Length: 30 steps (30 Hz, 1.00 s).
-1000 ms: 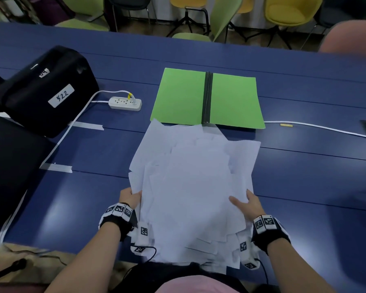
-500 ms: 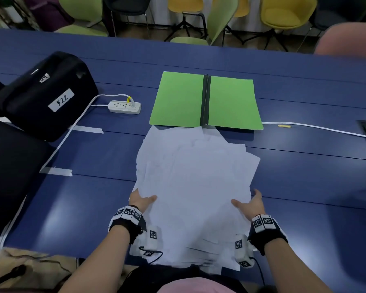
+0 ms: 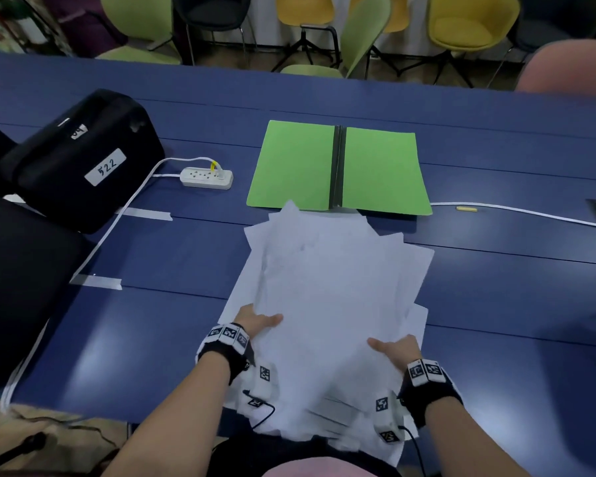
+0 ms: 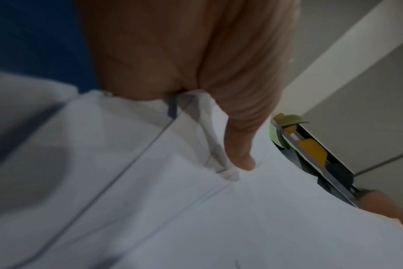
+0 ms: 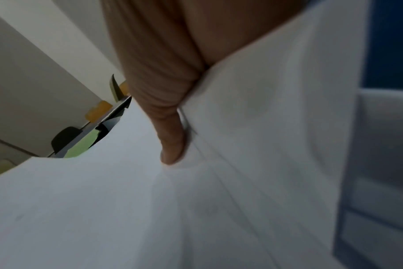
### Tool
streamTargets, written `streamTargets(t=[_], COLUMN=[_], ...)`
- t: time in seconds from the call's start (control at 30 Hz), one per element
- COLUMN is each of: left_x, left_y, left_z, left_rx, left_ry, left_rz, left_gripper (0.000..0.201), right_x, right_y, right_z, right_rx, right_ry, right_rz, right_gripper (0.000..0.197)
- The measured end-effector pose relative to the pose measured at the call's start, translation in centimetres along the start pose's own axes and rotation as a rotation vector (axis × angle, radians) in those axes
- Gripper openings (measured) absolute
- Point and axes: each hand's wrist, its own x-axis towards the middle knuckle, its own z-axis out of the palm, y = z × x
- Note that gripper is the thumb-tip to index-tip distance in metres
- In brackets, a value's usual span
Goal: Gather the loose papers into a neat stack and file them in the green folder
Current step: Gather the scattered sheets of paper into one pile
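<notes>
A loose fan of white papers (image 3: 327,297) lies on the blue table (image 3: 172,263), its near edge hanging over the table's front. My left hand (image 3: 257,321) grips the pile's left side, thumb on top (image 4: 239,145), fingers hidden beneath the papers (image 4: 196,209). My right hand (image 3: 394,349) grips the right side the same way, its thumb (image 5: 170,138) pressing the top sheet of the papers (image 5: 150,209). The green folder (image 3: 338,166) lies open and flat just beyond the pile, with a dark spine down its middle; the farthest paper corner overlaps its near edge.
A black case (image 3: 80,160) labelled 522 sits at the left, beside a white power strip (image 3: 207,177) with its taped cable. Another white cable (image 3: 516,213) runs along the table at the right. Coloured chairs (image 3: 461,25) stand behind the far edge.
Both hands have pushed inward and forward, drawing the spread sheets closer together. The pile's far edge has shifted up to the folder's near edge.
</notes>
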Motion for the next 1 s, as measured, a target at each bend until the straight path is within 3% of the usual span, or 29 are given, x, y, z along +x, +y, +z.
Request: streamTargets(t=[0.07,0.17,0.2,0.27,0.37,0.5,0.6,0.73,0.8,0.9,1.0], left_x=[0.3,0.4,0.2,-0.1,-0.6,-0.5,0.0,0.2,-0.1,-0.7,-0.8], left_y=[0.3,-0.3,-0.6,-0.9,-0.5,0.9,0.7,-0.7,-1.3,-2.5,-2.8], left_z=[0.2,-0.5,-0.7,-1.1,-0.9,0.3,0.2,-1.1,-1.7,-2.5,-2.9], left_rx=[-0.023,-0.048,-0.009,0.086,0.122,0.046,-0.072,-0.092,-0.097,-0.116,-0.159], left_ry=[0.132,0.460,0.549,0.645,0.620,0.486,0.479,0.453,0.452,0.413,0.373], left_rz=[0.034,0.014,-0.032,-0.133,-0.193,-0.189,-0.133,-0.075,-0.060,-0.049,-0.052], left_gripper=[0.055,0.056,0.054,0.061,0.077,0.082,0.066,0.040,0.023,0.024,0.031], right_x=[-0.1,0.3,0.6,1.0,1.3,1.9,1.6,2.6,2.1,1.4,2.1], right_y=[0.1,0.7,0.9,1.2,1.0,0.2,0.0,1.4,1.3,1.7,2.0], right_z=[-0.5,-1.7,-2.1,-2.6,-2.7,-2.4,-2.2,-2.6,-3.1,-3.9,-4.1], right_rx=[0.021,0.031,0.033,0.016,0.000,0.013,0.004,0.005,-0.013,0.007,0.022], right_ry=[0.033,0.086,0.128,0.224,0.343,0.209,0.116,0.134,0.158,0.172,0.165], right_rz=[-0.011,-0.043,-0.049,-0.043,-0.037,-0.023,-0.034,-0.016,0.001,0.014,-0.032], right_gripper=[0.068,0.047,0.050,0.075,0.084,0.062,0.040,0.072,0.073,0.047,0.049])
